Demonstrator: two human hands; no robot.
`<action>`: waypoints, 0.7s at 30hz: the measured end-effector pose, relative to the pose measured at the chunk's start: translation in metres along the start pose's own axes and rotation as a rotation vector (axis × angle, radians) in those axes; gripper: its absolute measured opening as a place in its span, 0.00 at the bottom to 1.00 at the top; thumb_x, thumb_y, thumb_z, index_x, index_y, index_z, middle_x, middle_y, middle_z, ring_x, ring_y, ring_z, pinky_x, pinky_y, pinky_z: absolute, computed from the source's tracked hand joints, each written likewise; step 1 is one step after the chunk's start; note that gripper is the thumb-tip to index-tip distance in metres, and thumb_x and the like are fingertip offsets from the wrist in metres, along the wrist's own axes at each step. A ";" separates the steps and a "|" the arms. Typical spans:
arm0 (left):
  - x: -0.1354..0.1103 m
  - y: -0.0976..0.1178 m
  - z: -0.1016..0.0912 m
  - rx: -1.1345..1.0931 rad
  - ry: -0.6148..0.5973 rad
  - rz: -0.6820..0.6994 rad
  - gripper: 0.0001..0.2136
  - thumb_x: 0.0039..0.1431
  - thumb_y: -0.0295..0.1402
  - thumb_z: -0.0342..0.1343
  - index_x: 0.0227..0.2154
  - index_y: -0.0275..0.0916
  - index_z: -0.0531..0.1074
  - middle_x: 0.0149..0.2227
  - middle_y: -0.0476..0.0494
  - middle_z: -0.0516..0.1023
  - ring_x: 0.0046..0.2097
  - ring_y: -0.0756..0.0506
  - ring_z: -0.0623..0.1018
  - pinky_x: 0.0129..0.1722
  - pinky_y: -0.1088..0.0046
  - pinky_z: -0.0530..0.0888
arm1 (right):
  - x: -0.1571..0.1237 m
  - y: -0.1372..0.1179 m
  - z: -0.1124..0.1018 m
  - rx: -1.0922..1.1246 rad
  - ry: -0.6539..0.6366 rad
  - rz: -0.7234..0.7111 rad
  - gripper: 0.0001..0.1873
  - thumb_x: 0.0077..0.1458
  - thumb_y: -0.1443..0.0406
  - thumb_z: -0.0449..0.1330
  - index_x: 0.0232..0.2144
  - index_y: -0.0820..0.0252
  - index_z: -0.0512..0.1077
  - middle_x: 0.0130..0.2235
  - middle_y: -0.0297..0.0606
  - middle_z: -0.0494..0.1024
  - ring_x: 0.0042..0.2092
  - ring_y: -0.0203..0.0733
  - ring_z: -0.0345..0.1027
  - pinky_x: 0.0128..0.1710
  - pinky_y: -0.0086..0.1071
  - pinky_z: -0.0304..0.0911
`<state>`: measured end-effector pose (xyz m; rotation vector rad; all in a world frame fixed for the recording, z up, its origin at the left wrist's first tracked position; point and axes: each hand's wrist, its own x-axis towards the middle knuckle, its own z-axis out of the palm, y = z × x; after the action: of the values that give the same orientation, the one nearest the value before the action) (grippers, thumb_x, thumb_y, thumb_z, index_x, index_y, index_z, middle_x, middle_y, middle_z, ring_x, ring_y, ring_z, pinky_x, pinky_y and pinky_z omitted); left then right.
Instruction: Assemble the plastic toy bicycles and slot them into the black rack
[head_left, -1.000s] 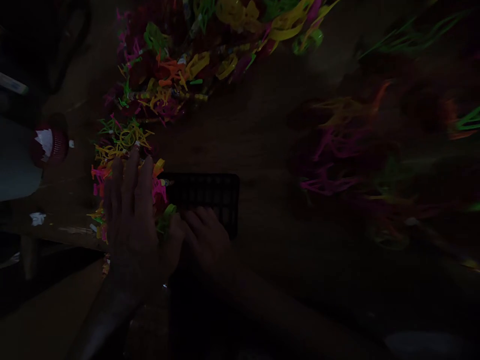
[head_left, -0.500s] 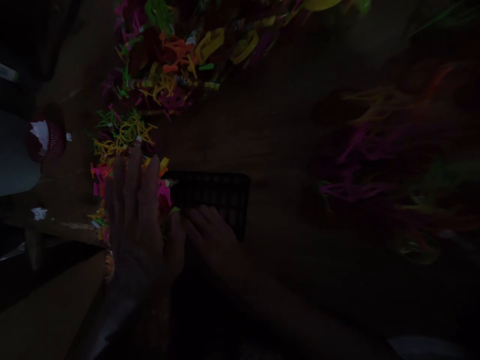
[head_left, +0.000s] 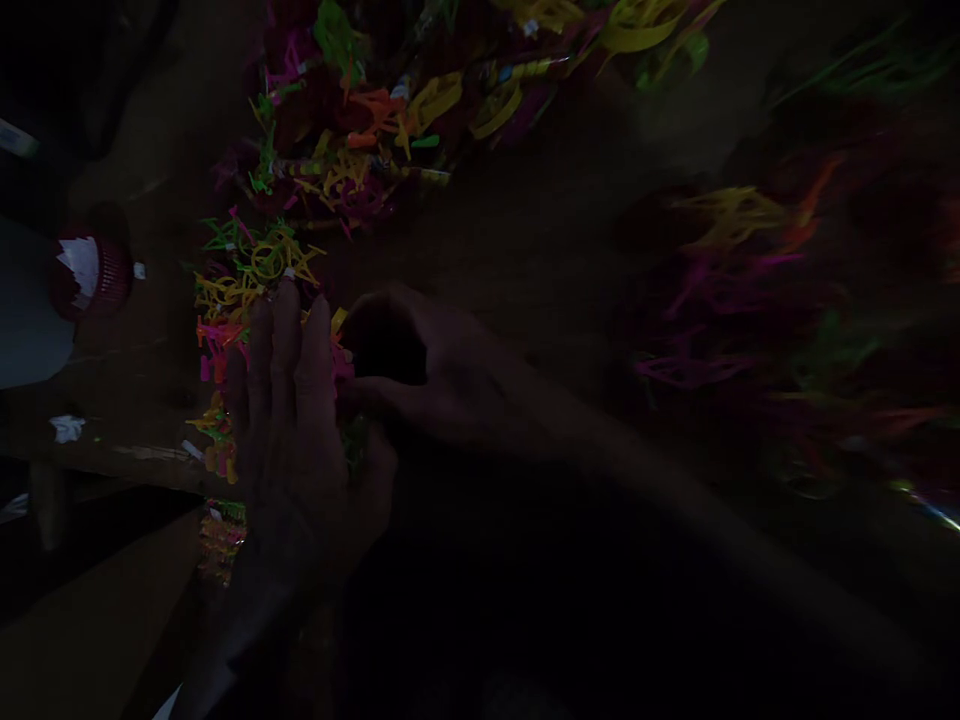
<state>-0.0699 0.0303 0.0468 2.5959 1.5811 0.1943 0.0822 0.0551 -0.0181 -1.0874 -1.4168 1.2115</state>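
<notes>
The scene is very dark. My left hand (head_left: 300,420) lies flat with its fingers stretched out over a small heap of bright plastic pieces (head_left: 274,250) in yellow, green, pink and orange. The pieces are thin and strip-like, some looped; their exact kind is unclear. My right hand (head_left: 442,365) curves in a C shape at the right side of this heap, thumb and fingers apart around a dark gap. Its fingertips are at the pink and yellow pieces beside my left hand. Whatever lies under both palms is hidden.
A larger pile of similar pieces (head_left: 375,110) spreads across the back of the wooden table (head_left: 487,240). Another blurred pile (head_left: 720,290) lies at the right. A red ribbed cup-like object (head_left: 111,275) and crumpled white scrap (head_left: 67,428) are at the left. More pieces (head_left: 221,540) show below the table edge.
My right hand has moved up and turned from lying over the black slatted basket into a C-shaped curve beside the heap. The basket no longer shows. My left hand remains spread over the heap.
</notes>
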 end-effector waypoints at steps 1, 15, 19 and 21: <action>0.000 0.000 0.000 0.003 -0.008 0.001 0.36 0.62 0.35 0.50 0.71 0.48 0.43 0.74 0.44 0.48 0.74 0.34 0.47 0.73 0.43 0.48 | 0.000 0.001 0.000 0.013 -0.006 0.012 0.14 0.57 0.59 0.65 0.44 0.57 0.71 0.42 0.35 0.81 0.42 0.42 0.76 0.41 0.37 0.73; 0.002 0.000 -0.004 0.008 -0.074 -0.020 0.38 0.64 0.37 0.50 0.72 0.58 0.36 0.75 0.58 0.39 0.75 0.36 0.43 0.74 0.47 0.46 | 0.000 0.000 0.005 0.075 0.086 0.075 0.13 0.54 0.62 0.66 0.42 0.57 0.71 0.41 0.35 0.81 0.42 0.42 0.76 0.41 0.37 0.71; 0.002 -0.003 -0.002 0.037 -0.051 0.037 0.38 0.62 0.35 0.49 0.72 0.50 0.38 0.75 0.48 0.42 0.75 0.34 0.45 0.72 0.41 0.49 | 0.002 0.001 0.005 0.090 0.083 0.096 0.13 0.54 0.61 0.66 0.42 0.58 0.72 0.41 0.36 0.81 0.42 0.43 0.75 0.42 0.37 0.71; 0.002 -0.003 -0.001 0.055 -0.027 0.049 0.38 0.61 0.34 0.50 0.72 0.41 0.42 0.74 0.39 0.45 0.74 0.32 0.46 0.71 0.40 0.50 | -0.002 0.000 0.003 0.080 0.108 0.073 0.14 0.54 0.62 0.67 0.43 0.58 0.72 0.43 0.37 0.81 0.44 0.44 0.75 0.44 0.38 0.71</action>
<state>-0.0715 0.0333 0.0473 2.6691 1.5367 0.1205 0.0796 0.0529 -0.0183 -1.1397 -1.2462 1.2323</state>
